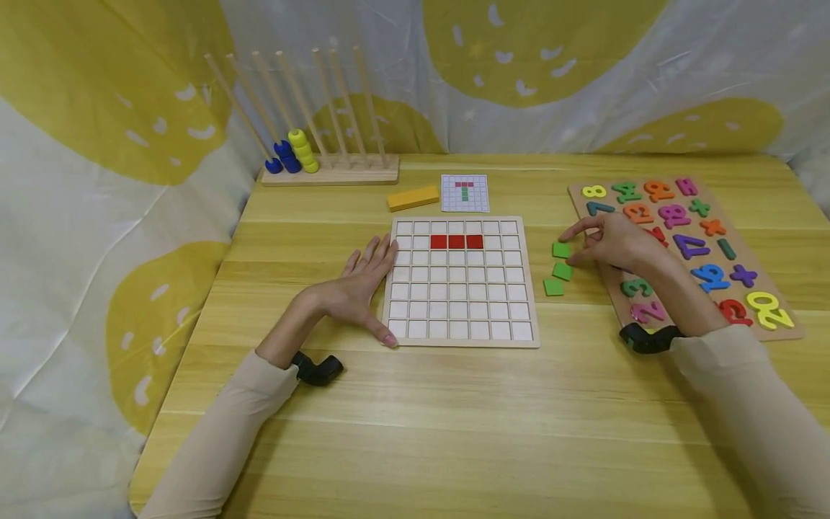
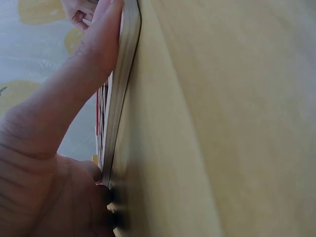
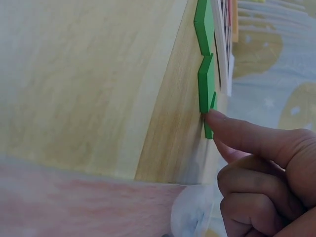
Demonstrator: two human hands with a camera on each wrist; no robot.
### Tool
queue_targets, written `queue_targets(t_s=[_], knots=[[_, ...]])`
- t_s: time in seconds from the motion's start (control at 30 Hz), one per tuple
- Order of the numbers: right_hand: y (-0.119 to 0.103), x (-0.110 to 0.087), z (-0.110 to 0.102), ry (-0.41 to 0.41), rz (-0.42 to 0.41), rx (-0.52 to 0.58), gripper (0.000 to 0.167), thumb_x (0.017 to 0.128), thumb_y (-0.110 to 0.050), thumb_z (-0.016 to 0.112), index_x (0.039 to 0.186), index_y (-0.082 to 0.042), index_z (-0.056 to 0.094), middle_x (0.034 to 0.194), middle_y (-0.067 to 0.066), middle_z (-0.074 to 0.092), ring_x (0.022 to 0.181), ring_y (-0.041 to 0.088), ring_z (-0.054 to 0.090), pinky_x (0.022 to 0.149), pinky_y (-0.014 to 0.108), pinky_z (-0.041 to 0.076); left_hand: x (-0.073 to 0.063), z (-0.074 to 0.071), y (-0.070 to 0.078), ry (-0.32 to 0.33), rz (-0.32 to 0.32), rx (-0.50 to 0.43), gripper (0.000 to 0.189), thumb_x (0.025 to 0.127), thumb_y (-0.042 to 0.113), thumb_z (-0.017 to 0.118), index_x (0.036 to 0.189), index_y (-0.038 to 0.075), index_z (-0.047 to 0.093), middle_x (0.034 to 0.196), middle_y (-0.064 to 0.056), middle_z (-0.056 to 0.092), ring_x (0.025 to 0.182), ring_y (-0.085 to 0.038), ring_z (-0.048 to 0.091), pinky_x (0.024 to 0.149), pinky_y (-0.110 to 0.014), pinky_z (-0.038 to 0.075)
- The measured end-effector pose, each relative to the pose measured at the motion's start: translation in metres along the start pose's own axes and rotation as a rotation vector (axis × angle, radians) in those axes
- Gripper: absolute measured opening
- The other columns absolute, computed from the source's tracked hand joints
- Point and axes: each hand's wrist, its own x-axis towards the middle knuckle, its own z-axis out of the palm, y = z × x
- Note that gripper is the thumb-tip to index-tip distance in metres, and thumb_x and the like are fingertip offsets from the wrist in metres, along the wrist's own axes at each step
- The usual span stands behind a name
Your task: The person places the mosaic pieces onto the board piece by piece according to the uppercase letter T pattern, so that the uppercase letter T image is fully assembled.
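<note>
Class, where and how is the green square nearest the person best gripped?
Probably by its left and right edges, the right hand coming from above and right: the nearest green square lies thin and flat, with the middle green square crowding its far side.

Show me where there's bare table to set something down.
Widest is the tabletop in front of the grid board, between the sleeves. A smaller patch separates the pattern card from the number board. Right of the grid board it's crowded: green tiles, the right hand, then the number board.
</note>
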Motion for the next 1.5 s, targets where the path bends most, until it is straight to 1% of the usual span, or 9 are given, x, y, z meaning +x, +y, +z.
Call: queue_targets(t_s=[0.2, 0.43, 0.63, 0.8, 0.97, 1.1, 1.23, 1.33, 1.5], knots=[[0.0, 0.001, -0.001, -0.001, 0.01, -0.019, 0.046, 0.09, -0.021, 0.082, 0.13, -0.001, 0.067, 0.058, -0.004, 0.045, 0.057, 0.014, 0.038, 0.055, 0.032, 0.03, 0.0, 0.002, -0.001, 0.005, 0.015, -0.007, 0.158, 0.068, 0.052, 0.095, 0.161, 0.005, -0.024, 0.168, -0.012, -0.035, 0.156, -0.033, -0.033, 0.126, -0.059, -0.02], [0.002, 0.001, 0.0, 0.03, 0.005, -0.052, 0.046, 0.088, -0.025, 0.084, 0.125, -0.001, 0.071, 0.059, -0.004, 0.047, 0.06, 0.017, 0.04, 0.058, 0.033, 0.032, -0.002, 0.003, 0.0, 0.005, 0.011, -0.005, 0.158, 0.067, 0.051, 0.095, 0.161, 0.005, -0.024, 0.168, -0.012, -0.035, 0.156, -0.032, -0.034, 0.126, -0.058, -0.02], [0.002, 0.002, 0.0, 0.001, -0.018, -0.045, 0.041, 0.09, -0.021, 0.082, 0.121, 0.002, 0.07, 0.06, -0.004, 0.042, 0.054, 0.012, 0.034, 0.052, 0.03, 0.032, -0.002, 0.002, -0.001, 0.006, 0.006, 0.007, 0.158, 0.067, 0.052, 0.095, 0.161, 0.006, -0.024, 0.168, -0.012, -0.035, 0.156, -0.032, -0.033, 0.127, -0.058, -0.02], [0.002, 0.002, 0.0, -0.027, -0.044, -0.035, 0.04, 0.092, -0.019, 0.079, 0.121, 0.006, 0.067, 0.059, -0.005, 0.039, 0.052, 0.009, 0.03, 0.052, 0.03, 0.031, -0.003, 0.002, 0.0, 0.004, 0.004, 0.011, 0.158, 0.067, 0.051, 0.095, 0.161, 0.006, -0.023, 0.168, -0.012, -0.035, 0.156, -0.032, -0.034, 0.127, -0.058, -0.02], [-0.003, 0.0, 0.0, 0.005, -0.055, -0.057, 0.039, 0.095, -0.019, 0.076, 0.124, 0.005, 0.067, 0.057, -0.005, 0.033, 0.051, 0.01, 0.024, 0.048, 0.028, 0.025, -0.002, 0.002, -0.002, 0.007, 0.009, 0.004, 0.158, 0.067, 0.053, 0.095, 0.161, 0.006, -0.023, 0.168, -0.012, -0.035, 0.156, -0.032, -0.033, 0.127, -0.058, -0.019], [-0.016, -0.002, 0.005, 0.038, -0.094, -0.056, 0.037, 0.095, -0.02, 0.076, 0.125, 0.002, 0.07, 0.057, -0.004, 0.025, 0.051, 0.011, 0.02, 0.047, 0.028, 0.022, -0.001, 0.002, -0.002, 0.009, 0.009, 0.004, 0.158, 0.067, 0.053, 0.095, 0.162, 0.005, -0.023, 0.168, -0.012, -0.034, 0.156, -0.032, -0.033, 0.127, -0.058, -0.019], [-0.037, 0.0, 0.017, -0.007, -0.13, -0.023, 0.037, 0.094, -0.022, 0.078, 0.123, -0.001, 0.072, 0.059, -0.005, 0.025, 0.055, 0.012, 0.021, 0.052, 0.03, 0.024, -0.001, 0.002, -0.001, 0.011, 0.008, 0.006, 0.158, 0.067, 0.053, 0.095, 0.162, 0.005, -0.022, 0.168, -0.013, -0.034, 0.156, -0.032, -0.033, 0.127, -0.057, -0.019], [-0.053, 0.005, 0.032, -0.048, -0.153, 0.014, 0.035, 0.093, -0.02, 0.079, 0.121, -0.001, 0.073, 0.059, -0.005, 0.027, 0.057, 0.013, 0.024, 0.055, 0.03, 0.026, -0.001, 0.002, 0.0, 0.012, 0.01, 0.01, 0.158, 0.067, 0.052, 0.095, 0.162, 0.005, -0.022, 0.168, -0.013, -0.034, 0.156, -0.032, -0.033, 0.127, -0.057, -0.019], [-0.08, 0.014, 0.055, -0.07, -0.194, 0.032, 0.032, 0.091, -0.017, 0.081, 0.118, -0.002, 0.075, 0.06, -0.004, 0.03, 0.057, 0.014, 0.026, 0.058, 0.029, 0.025, -0.002, 0.001, 0.001, 0.011, 0.01, 0.014, 0.157, 0.068, 0.051, 0.095, 0.162, 0.005, -0.022, 0.168, -0.012, -0.034, 0.156, -0.032, -0.033, 0.127, -0.057, -0.02]])
